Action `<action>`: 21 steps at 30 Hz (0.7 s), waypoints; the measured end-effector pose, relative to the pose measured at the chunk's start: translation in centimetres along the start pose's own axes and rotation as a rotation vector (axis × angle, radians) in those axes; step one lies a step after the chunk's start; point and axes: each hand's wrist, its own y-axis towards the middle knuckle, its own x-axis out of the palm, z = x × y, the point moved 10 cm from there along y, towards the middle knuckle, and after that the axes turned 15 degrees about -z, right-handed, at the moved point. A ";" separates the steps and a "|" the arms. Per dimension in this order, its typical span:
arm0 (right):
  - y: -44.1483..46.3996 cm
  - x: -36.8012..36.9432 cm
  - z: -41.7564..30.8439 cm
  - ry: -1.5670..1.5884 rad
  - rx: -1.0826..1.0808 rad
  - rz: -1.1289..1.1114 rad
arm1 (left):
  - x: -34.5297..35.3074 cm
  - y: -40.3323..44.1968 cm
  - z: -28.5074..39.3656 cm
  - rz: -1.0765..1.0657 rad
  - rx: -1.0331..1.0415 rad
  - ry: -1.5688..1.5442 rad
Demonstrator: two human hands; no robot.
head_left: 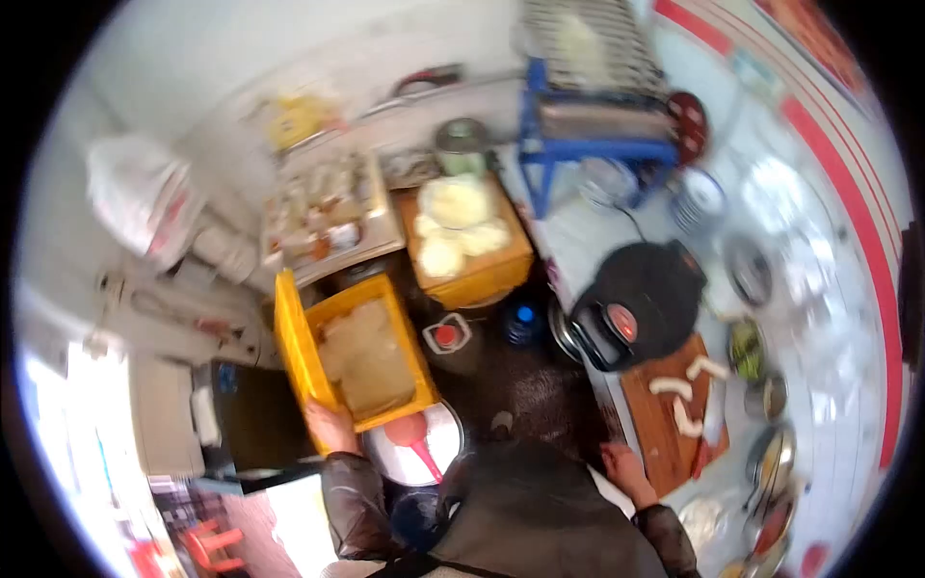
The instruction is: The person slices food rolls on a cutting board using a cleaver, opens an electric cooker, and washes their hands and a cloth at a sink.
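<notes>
My left hand (332, 426) is closed around the lower end of a yellow lid (300, 337), which stands on edge along the left side of a yellow crate (424, 385). A pale beige mass (368, 356) fills much of the crate. Just below it, a pink-red scoop (408, 432) with a long handle lies across a white round bucket (446, 453). My right hand (628, 474) is beside a wooden cutting board (650, 429) at the counter's edge. Its fingers look loosely apart, with nothing visible in them.
Pale dough strips (672, 387) and a knife (713, 414) lie on the board. Above it is a black cap (647, 294). A box (482, 279) carries pale rounds (443, 255). A blue-framed machine (597, 149) stands at the back. A blue-capped bottle (523, 325) is between crate and counter.
</notes>
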 end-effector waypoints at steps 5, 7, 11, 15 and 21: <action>-5.8 -2.3 0.6 0.099 0.070 0.253 | 12.6 -3.9 14.4 -0.491 0.294 -0.067; -9.5 -1.5 4.6 0.157 0.198 0.360 | 14.3 -7.2 23.7 -0.567 0.739 -0.344; -17.0 -2.4 14.7 0.089 0.431 0.650 | 10.8 -21.6 42.2 -1.112 1.109 -0.630; -20.5 -6.4 21.6 0.100 0.617 0.937 | 7.0 -39.2 53.8 -1.326 1.461 -0.461; -15.0 -8.9 28.2 -0.072 0.858 0.741 | 8.8 -57.8 62.7 -0.839 2.044 -0.236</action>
